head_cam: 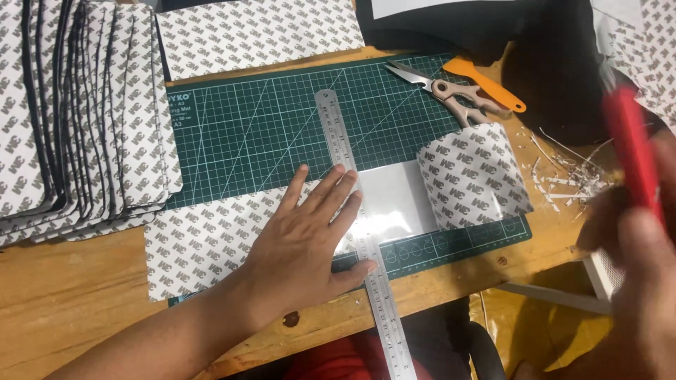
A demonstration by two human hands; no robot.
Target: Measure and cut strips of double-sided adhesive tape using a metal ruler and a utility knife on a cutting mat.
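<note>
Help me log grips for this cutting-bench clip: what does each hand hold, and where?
The left hand grips nothing; it lies flat, pressing the steel ruler. The blurred right hand holds a red tool by its lower end.

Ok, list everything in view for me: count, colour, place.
cutting mat: one, green, on the table
steel ruler: one, silver, lengthwise across the mat
backing sheet: one, white with grey print, under the ruler, right end curled up
sheet stack: one fanned pile, same print, far left
scissors: one, beige handles, top right
orange tool: one, beside the scissors
paper trimmings: several, white, right
table: wooden
left hand: flat, pressing the ruler
right hand: blurred, holding a red knife
</note>
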